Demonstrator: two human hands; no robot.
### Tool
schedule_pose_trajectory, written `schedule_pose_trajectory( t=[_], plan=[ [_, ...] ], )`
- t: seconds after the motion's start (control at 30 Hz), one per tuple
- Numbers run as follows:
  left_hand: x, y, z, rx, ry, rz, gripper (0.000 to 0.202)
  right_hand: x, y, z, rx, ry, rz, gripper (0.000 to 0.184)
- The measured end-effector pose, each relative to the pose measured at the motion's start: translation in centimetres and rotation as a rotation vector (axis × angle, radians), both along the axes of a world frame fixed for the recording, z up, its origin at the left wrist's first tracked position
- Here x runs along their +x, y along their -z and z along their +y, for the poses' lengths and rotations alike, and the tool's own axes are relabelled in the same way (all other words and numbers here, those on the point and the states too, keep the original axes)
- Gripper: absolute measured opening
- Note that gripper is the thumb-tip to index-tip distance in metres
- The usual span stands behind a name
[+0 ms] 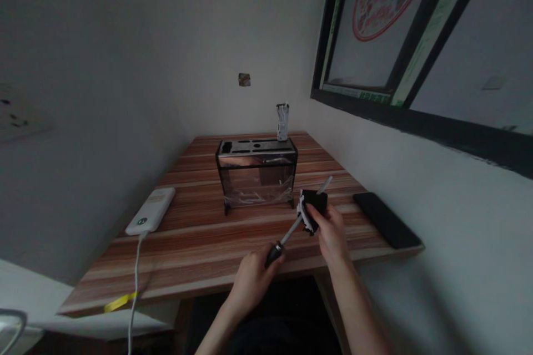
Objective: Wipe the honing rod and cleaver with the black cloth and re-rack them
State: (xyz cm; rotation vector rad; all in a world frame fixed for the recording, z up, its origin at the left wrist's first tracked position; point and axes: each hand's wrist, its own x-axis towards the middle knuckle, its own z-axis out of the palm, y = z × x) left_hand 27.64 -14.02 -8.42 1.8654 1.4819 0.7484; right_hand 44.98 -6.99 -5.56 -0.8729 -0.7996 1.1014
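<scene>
My left hand (pixel 255 276) is closed round the black handle of a honing steel (pixel 291 229), whose long grey rod slants up to the right. My right hand (pixel 330 228) pinches a black folded pad (pixel 317 204) with a ragged white edge. The rod passes through or behind this pad, and its tip shows beyond it; which of the two I cannot tell. Behind my hands stands a knife holder (pixel 257 147) with a slotted top, dark frame and see-through panels. A crumpled whitish piece (pixel 282 122) stands upright at its rear right corner.
A white power bank (pixel 152 211) lies at the left of the wood-grain table (pixel 187 244), its white cable (pixel 136 272) hanging over the front edge. Near that edge is a yellow strip (pixel 120 302). A black phone (pixel 387 219) lies at the right by the wall.
</scene>
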Motion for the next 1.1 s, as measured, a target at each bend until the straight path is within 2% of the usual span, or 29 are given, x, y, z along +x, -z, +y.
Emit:
schedule_pose_trajectory(
  t=[0.2,0.37,0.57,0.67,0.83,1.0,1.1],
  plan=[
    [-0.1,-0.4,-0.1,0.001,0.012,0.029,0.021,2.4,-1.3,1.8,0.069,0.070,0.022,0.027],
    [-0.1,-0.3,-0.2,0.008,0.025,0.027,0.021,4.1,-2.8,3.5,0.131,0.190,0.053,0.027],
    [-0.3,-0.2,-0.3,0.002,0.031,0.009,0.023,4.1,-3.4,4.2,0.202,0.227,0.076,0.026],
    [-0.5,-0.1,-0.3,-0.006,0.024,-0.027,0.022,3.8,-3.3,3.9,0.174,0.196,0.047,0.029],
    [-0.4,-0.1,-0.3,-0.019,0.013,-0.089,0.024,2.2,-2.3,2.7,0.065,0.034,0.001,0.032],
    [-0.3,0.0,0.1,-0.034,-0.018,-0.093,0.030,-1.5,0.5,-0.3,-0.053,-0.133,-0.095,0.034],
    [-0.5,0.4,0.1,-0.030,-0.025,-0.138,0.029,-3.6,2.2,-2.6,-0.061,-0.220,-0.214,0.034]
  ],
)
